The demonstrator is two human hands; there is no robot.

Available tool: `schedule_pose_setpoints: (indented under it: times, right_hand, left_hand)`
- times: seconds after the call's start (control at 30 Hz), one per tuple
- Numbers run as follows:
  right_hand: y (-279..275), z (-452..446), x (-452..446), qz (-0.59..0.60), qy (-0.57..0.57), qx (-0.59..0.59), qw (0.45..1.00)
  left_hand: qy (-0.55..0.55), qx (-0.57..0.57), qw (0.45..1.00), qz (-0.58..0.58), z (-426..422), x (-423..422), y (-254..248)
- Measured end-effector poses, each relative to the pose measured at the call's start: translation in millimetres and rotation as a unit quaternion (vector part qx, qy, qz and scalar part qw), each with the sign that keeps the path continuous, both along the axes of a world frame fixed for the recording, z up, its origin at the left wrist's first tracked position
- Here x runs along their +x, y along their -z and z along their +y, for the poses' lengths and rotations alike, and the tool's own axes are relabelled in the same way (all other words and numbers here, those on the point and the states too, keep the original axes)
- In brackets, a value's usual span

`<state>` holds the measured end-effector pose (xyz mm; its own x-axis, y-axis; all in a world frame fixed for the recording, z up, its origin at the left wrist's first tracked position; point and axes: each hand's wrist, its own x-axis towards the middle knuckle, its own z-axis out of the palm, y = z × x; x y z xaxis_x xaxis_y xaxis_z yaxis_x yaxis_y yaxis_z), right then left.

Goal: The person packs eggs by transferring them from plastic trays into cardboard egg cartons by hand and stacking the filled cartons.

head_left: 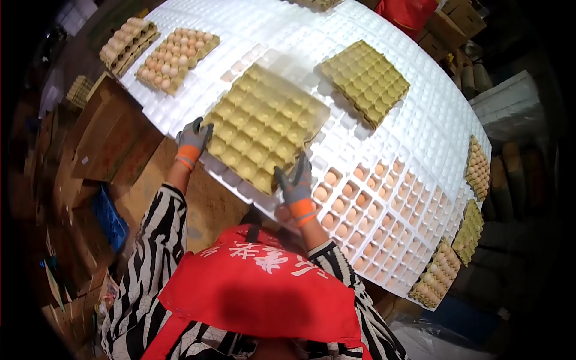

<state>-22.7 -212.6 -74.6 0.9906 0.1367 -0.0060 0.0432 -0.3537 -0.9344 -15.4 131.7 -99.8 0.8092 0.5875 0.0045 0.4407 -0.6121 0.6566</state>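
Note:
Between my hands is a yellow-green pulp egg tray point(258, 127) with no eggs showing in its cups. It is held over the near edge of the white foam trays point(300, 57) covering the table, its far edge blurred. My left hand point(194, 134), in a grey glove with an orange cuff, grips the tray's left corner. My right hand point(295, 180), gloved alike, has its fingers closed on the near right corner. Brown eggs point(338, 205) sit in the foam cups just right of my right hand. Part of the foam beneath the tray is hidden.
Another pulp tray point(367, 81) without visible eggs lies farther back. Filled egg trays point(174, 60) stand at the far left, with a stack point(127, 43) beside them. More filled trays point(437, 275) line the right edge. Cardboard boxes point(117, 135) and a blue crate point(110, 221) are at left.

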Motion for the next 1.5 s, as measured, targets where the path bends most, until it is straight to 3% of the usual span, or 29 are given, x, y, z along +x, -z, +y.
schedule_pose_setpoints:
  times: [0.03, 0.1, 0.17, 0.27, 0.37, 0.43, 0.5, 0.57, 0.6, 0.63, 0.7, 0.73, 0.77, 0.87, 0.97, 1.0, 1.03, 1.07, 1.1, 1.17, 1.23, 1.27, 1.3, 1.37, 1.47, 1.5]
  right_hand:
    - [8.5, 8.8, -0.9, -0.048, -0.02, -0.113, 0.992]
    - [-19.1, 19.7, -13.5, -0.064, 0.011, -0.042, 0.997]
    - [-38.3, 17.2, -16.3, -0.083, 0.062, 0.024, 0.994]
    - [-68.2, -11.8, 13.1, -0.115, 0.124, 0.086, 0.982]
    - [-109.1, -47.2, 74.6, -0.174, 0.166, 0.132, 0.961]
    - [-116.3, -72.5, 135.1, -0.255, 0.184, 0.18, 0.932]
    - [-110.7, -107.9, 197.9, -0.244, 0.223, 0.087, 0.94]
    - [-75.8, -136.0, 254.4, -0.289, 0.215, 0.093, 0.928]
    - [-57.9, -144.5, 269.8, -0.229, 0.222, 0.089, 0.944]
    - [-42.1, -150.2, 279.3, -0.19, 0.224, 0.001, 0.956]
    - [47.8, -188.2, 319.3, -0.142, 0.187, 0.004, 0.972]
    - [58.3, -193.5, 322.8, -0.082, 0.195, 0.015, 0.977]
    - [61.0, -191.9, 323.2, -0.097, 0.2, 0.016, 0.975]
    - [51.0, -186.1, 332.7, 0.056, 0.319, 0.122, 0.938]
    - [56.6, -222.0, 349.5, 0.143, 0.261, 0.139, 0.945]
    - [30.9, -219.2, 342.4, 0.173, 0.237, 0.063, 0.954]
    - [33.7, -228.2, 350.0, 0.196, 0.255, 0.072, 0.944]
    - [79.1, -276.3, 366.1, 0.097, 0.176, -0.012, 0.98]
    - [35.8, -229.8, 351.6, 0.168, 0.278, 0.259, 0.91]
    - [26.0, -231.5, 346.4, 0.109, 0.219, 0.248, 0.937]
    - [2.4, -195.3, 333.0, 0.112, 0.23, 0.27, 0.928]
    - [-3.4, -180.3, 328.5, 0.114, 0.237, 0.281, 0.923]
    - [21.4, -190.6, 342.5, 0.08, 0.18, 0.278, 0.94]
    - [-9.8, -128.8, 337.9, 0.113, 0.147, 0.368, 0.911]
    - [7.3, -113.5, 344.9, 0.05, 0.128, 0.276, 0.951]
    - [-21.3, -79.1, 325.9, 0.099, 0.22, 0.355, 0.903]
  left_hand:
    - [0.038, 0.127, 0.991, 0.005, -16.5, -6.6, -25.8]
    - [0.046, -0.005, 0.995, -0.087, -11.6, -12.3, -17.0]
    - [0.053, -0.145, 0.974, -0.168, -34.5, -15.5, -44.9]
    - [0.123, -0.257, 0.936, -0.209, -61.2, -5.0, -112.3]
    - [0.17, -0.331, 0.879, -0.297, -74.8, 19.8, -125.2]
    - [0.191, -0.26, 0.915, -0.24, -70.6, 32.0, -109.5]
    - [0.154, -0.348, 0.904, -0.194, -68.7, 37.1, -95.6]
    - [0.154, -0.31, 0.918, -0.192, -58.2, 33.4, -70.1]
    - [0.155, -0.301, 0.921, -0.193, -56.0, 31.2, -69.9]
    - [0.134, -0.315, 0.919, -0.195, -53.1, 28.7, -62.6]
    - [0.088, -0.339, 0.915, -0.198, -43.3, 22.9, -44.9]
    - [0.079, -0.324, 0.922, -0.198, -37.9, 21.6, -41.5]
    - [0.079, -0.323, 0.92, -0.205, -31.7, 20.4, -37.9]
    - [0.049, -0.352, 0.912, -0.204, -16.0, 13.5, -31.3]
    - [0.047, -0.323, 0.917, -0.231, -6.9, 13.6, -16.2]
    - [0.037, -0.306, 0.925, -0.222, -8.1, 15.1, -22.8]
    - [0.027, -0.288, 0.936, -0.201, -5.1, 15.8, -25.6]
    - [0.019, -0.276, 0.941, -0.197, -3.7, 17.3, -27.4]
    - [0.014, -0.264, 0.945, -0.193, -1.2, 18.6, -27.1]
    - [0.016, -0.24, 0.95, -0.201, 7.5, 19.8, -16.5]
    - [0.019, -0.218, 0.954, -0.203, 15.4, 20.7, -9.8]
    - [0.043, -0.152, 0.971, -0.18, 21.1, 19.8, -9.7]
    - [0.046, -0.149, 0.973, -0.17, 22.3, 21.8, -10.3]
    - [0.061, -0.156, 0.975, -0.145, 24.3, 28.9, -12.9]
    - [0.106, -0.171, 0.976, -0.083, 28.8, 47.8, -23.3]
    - [0.115, -0.191, 0.973, -0.059, 28.7, 53.7, -25.3]
